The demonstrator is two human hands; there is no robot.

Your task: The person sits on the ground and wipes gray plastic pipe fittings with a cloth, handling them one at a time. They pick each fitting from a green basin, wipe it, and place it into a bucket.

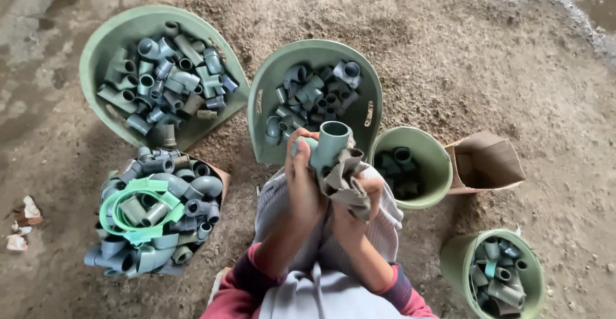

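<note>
Dirt floor (462, 56), seen from above; we place everything relative to the tee (328, 144), a green pipe fitting held up at centre.

Far left of the tee: a pile (154, 219) of grey fittings with a bent green strap (138, 206) lying on top. Above that pile, up and left of the tee, a large green basket (96, 43) full of grey elbows and tees.

Just behind the tee: a second green basket (266, 94), partly filled with fittings.

Left hand (303, 181): grip closed around the tee's lower body, fingers wrapped on its left side, open socket facing up.

Right hand (356, 206): grip closed on a grey rag (346, 181), which is bunched against the tee's right side and touching it. Both hands sit over our lap, on a pale cloth (321, 280).

Right of the tee: a small green bucket (423, 142) with a few dark fittings inside. Further right, touching that bucket, an open cardboard box (487, 162). Lower right of the tee: another green bucket (452, 258) holding grey fittings.
</note>
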